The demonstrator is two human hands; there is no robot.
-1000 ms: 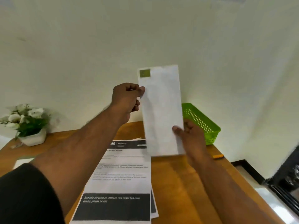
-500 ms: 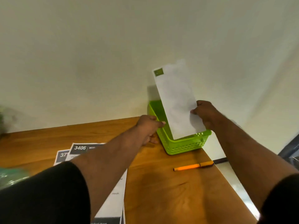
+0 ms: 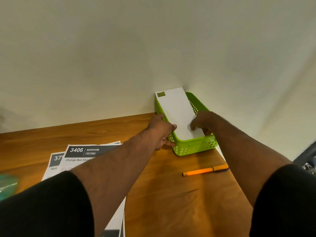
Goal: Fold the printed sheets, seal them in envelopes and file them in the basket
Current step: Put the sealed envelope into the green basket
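A white envelope (image 3: 177, 113) with a small green stamp at its far corner lies slanted in the green plastic basket (image 3: 193, 147), its far end resting up on the basket's back rim against the wall. My right hand (image 3: 205, 122) reaches into the basket from the right and holds the envelope's near end, thumb on top. My left hand (image 3: 160, 129) grips the basket's left wall, thumb at the rim and fingers down the outside. Printed sheets (image 3: 82, 151) headed "3406 BEDROOM" lie on the wooden table to the left, partly under my left arm.
An orange pen (image 3: 205, 171) lies on the table in front of the basket. A blurred teal object (image 3: 6, 185) shows at the left edge. The table's right edge runs just past the basket and pen. A plain wall stands right behind the basket.
My right hand has lowered the envelope from upright above the basket to lying inside it. My left hand closed onto the basket's left wall. One second ago both hands held the envelope up.
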